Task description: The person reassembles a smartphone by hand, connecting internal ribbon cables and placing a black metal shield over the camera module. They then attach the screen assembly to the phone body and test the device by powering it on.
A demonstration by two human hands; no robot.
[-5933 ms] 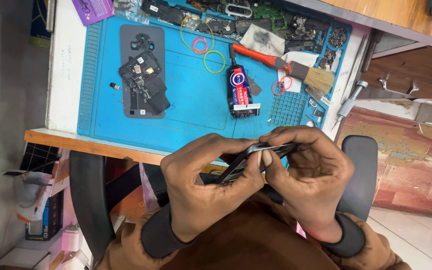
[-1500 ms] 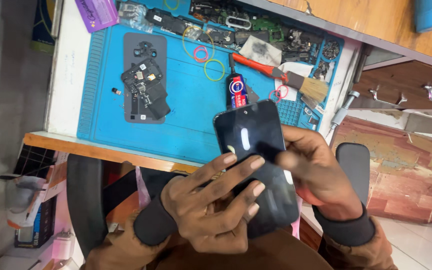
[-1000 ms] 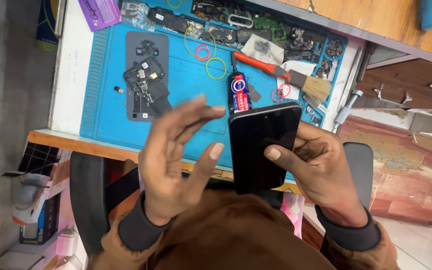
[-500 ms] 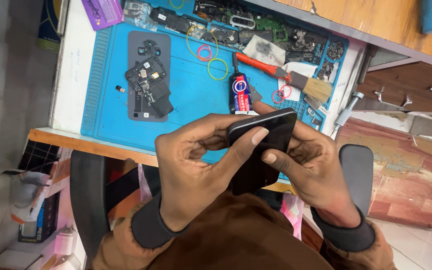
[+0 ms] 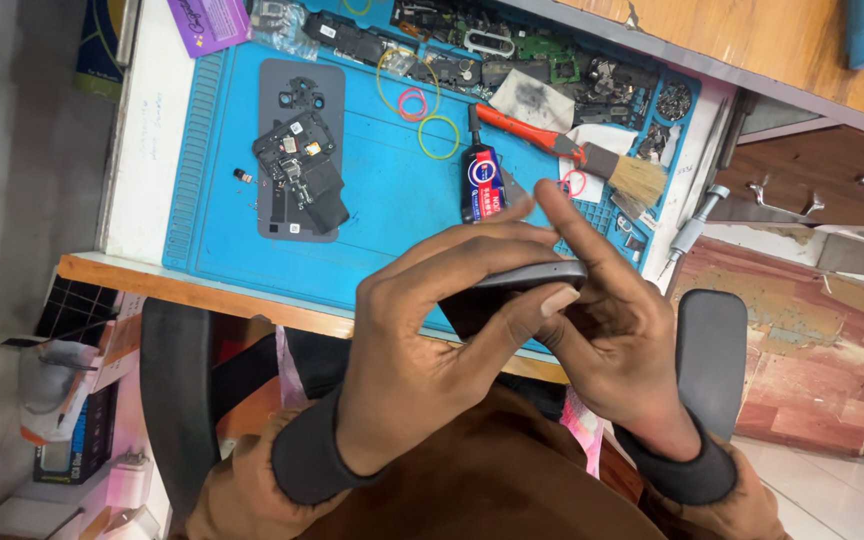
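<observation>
Compared to half a second back, the dark phone has tipped so I'm mostly seeing its grey edge now instead of the flat back. My left hand is clamped over it from the top, my right hand is pinching the other side with the index finger sticking up. It's held just off the near edge of the blue mat. On the mat: a black glue tube with a round red-and-blue label, just beyond the phone. A purple rectangular card sits at the mat's far left corner.
</observation>
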